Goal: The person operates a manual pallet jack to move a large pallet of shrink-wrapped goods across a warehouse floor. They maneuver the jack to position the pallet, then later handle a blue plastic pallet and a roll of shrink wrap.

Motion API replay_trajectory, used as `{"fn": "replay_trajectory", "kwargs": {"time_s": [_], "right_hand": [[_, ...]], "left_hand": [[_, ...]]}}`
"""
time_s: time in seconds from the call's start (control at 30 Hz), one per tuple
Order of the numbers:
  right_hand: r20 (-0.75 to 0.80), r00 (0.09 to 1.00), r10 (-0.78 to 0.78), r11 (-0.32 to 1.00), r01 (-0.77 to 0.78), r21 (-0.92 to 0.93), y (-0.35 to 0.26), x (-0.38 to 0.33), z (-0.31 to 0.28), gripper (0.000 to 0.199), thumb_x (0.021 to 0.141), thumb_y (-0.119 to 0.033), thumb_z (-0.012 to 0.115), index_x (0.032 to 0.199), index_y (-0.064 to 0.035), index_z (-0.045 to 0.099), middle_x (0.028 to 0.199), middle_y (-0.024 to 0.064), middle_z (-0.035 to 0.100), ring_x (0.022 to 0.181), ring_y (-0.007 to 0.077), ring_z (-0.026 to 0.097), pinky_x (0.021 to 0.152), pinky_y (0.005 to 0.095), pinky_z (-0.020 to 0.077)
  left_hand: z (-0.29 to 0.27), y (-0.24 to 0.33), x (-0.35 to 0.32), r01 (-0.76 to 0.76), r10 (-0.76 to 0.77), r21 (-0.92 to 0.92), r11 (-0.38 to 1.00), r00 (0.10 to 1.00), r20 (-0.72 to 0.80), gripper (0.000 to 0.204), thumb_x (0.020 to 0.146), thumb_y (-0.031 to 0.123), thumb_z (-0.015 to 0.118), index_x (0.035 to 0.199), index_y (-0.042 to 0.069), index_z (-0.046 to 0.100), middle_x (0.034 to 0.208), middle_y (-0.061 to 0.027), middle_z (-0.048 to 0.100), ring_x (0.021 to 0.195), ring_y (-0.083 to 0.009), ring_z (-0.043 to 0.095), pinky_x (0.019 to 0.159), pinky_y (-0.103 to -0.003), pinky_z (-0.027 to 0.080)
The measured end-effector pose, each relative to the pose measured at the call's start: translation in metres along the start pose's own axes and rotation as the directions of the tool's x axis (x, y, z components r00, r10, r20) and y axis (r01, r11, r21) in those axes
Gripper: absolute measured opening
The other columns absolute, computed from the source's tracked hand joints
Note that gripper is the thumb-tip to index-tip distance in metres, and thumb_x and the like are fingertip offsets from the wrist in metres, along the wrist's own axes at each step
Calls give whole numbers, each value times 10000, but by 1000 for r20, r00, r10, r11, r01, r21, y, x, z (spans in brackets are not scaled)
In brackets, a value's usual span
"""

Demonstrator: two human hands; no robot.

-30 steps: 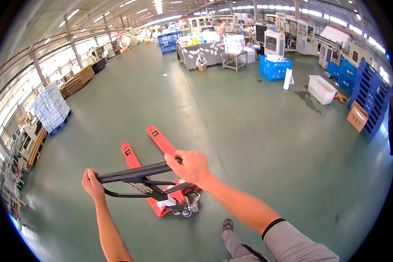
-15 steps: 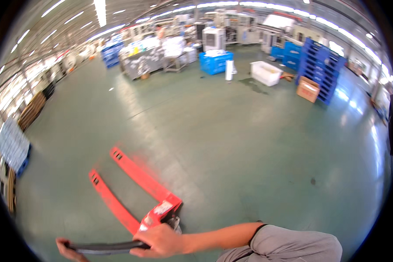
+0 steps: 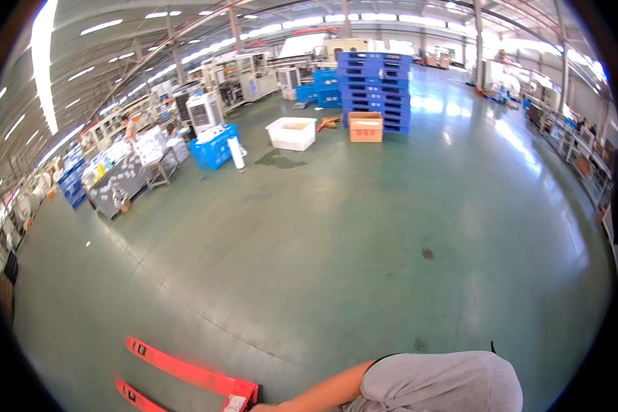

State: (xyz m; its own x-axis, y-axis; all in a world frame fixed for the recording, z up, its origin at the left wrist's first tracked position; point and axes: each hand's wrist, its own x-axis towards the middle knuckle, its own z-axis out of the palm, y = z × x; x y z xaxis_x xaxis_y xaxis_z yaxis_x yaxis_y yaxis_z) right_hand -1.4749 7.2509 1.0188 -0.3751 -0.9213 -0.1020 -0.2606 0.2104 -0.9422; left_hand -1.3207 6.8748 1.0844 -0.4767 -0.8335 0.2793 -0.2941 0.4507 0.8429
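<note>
A red pallet jack (image 3: 192,369) stands on the green floor at the lower left, its two forks pointing left. The lower edge of the picture cuts off part of the near fork and the handle. From the grey sleeve my right forearm (image 3: 329,390) reaches down and left toward the jack's body. Only the wrist end of my right hand (image 3: 264,408) shows, beside the jack; its fingers are out of the picture. My left hand is not in view.
Ahead stand a stack of blue pallets (image 3: 374,89), a cardboard box (image 3: 366,128), a white tub (image 3: 292,136), a blue crate (image 3: 214,151) and an upright white roll (image 3: 236,154). A dark wet patch (image 3: 280,161) marks the floor. At left, a person (image 3: 128,128) is behind a loaded table (image 3: 120,189).
My view has swung right, so the pallets and tub appear farther left. The pallet jack sits lower in the picture. The black handle, my left hand and my right fingers have left the view.
</note>
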Motion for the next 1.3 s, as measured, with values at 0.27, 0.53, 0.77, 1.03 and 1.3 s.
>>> {"fn": "replay_trajectory", "kwargs": {"time_s": [0.27, 0.53, 0.77, 1.03, 1.3], "right_hand": [[-250, -200, 948, -21, -818, 575, 483, -427, -19, 401, 778, -346, 522, 1052, -101, 681, 1072, 114, 666, 995, 278, 630, 845, 417, 480], [-163, -665, 729, -135, -374, 918, 598, -759, 81, 326, 769, -344, 555, 753, -52, 697, 734, 97, 687, 756, 286, 676, 663, 422, 524], [-21, -274, 961, 43, 75, 996, 681, -717, 24, 283, 846, -269, 551, 935, -19, 649, 848, 76, 692, 683, 158, 658, 584, 313, 544], [-321, -74, 944, 290, -276, 917, 738, -698, -181, 355, 841, -339, 610, 960, -7, 653, 800, 70, 695, 754, 155, 674, 704, 302, 528], [-281, 155, 947, 300, -734, 609, 887, -778, -245, 357, 798, -245, 644, 1089, -40, 618, 813, 105, 674, 650, 181, 636, 627, 320, 510]], "left_hand": [[390, -32, -201, -75, 9, 76, 994, 771, 637, 332, 797, 346, 598, 875, 34, 677, 803, -151, 644, 753, -281, 631, 629, -445, 505], [650, -67, -434, -268, -143, 241, 933, 339, 930, 251, 800, 274, 599, 911, 60, 667, 793, -105, 633, 704, -249, 616, 597, -429, 498], [727, -167, -526, -331, -422, 486, 809, 251, 871, 198, 802, 211, 600, 942, 82, 657, 784, -64, 624, 660, -222, 603, 568, -415, 492], [923, -191, -640, -151, -496, 517, 842, 158, 854, 416, 801, 392, 575, 1027, 58, 680, 906, -116, 700, 869, -245, 663, 786, -399, 510], [1114, 41, -812, -598, -406, 100, 795, -402, 821, 461, 807, 486, 550, 1085, 138, 671, 1107, -118, 659, 1030, -294, 619, 885, -413, 481]]}}
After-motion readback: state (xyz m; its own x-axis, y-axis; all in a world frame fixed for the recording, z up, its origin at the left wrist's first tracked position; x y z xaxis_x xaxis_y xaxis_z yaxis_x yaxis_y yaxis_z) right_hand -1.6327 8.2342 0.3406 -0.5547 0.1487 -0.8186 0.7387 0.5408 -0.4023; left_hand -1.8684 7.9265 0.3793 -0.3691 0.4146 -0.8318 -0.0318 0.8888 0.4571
